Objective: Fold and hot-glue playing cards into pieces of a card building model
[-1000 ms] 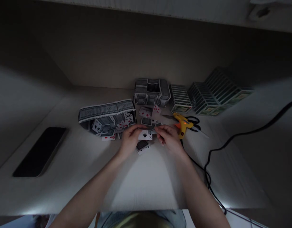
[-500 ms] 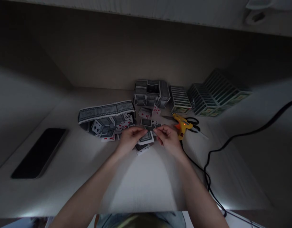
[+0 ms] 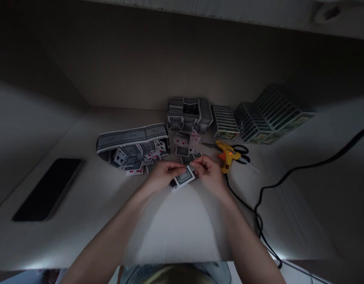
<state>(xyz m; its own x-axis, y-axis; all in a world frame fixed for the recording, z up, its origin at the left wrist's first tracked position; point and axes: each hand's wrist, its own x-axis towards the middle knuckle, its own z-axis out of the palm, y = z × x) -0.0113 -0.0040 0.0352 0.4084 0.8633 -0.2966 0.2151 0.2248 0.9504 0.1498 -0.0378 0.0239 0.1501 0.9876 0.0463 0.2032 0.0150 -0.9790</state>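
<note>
Between my two hands a patterned playing card piece point(image 3: 185, 176) is held above the table. My left hand point(image 3: 163, 172) pinches its left side with thumb and fingers. On its upper right edge, the thumb and fingers of my right hand point(image 3: 208, 170) are closed. Another card lies under the piece, partly hidden. Loose cards point(image 3: 182, 151) are scattered just beyond my hands. To the left, a long box built of cards point(image 3: 131, 137) stands with its open side toward me and loose cards inside.
A yellow glue gun point(image 3: 228, 155) with a lit red light lies right of my right hand, over black scissors point(image 3: 241, 149); its black cable runs right. Card structures point(image 3: 188, 114) and striped stacks point(image 3: 225, 120) stand behind. A black phone point(image 3: 47, 189) lies at the left.
The card piece between my hands has turned, its right side now higher, and it covers more of the card beneath. The view has shifted slightly.
</note>
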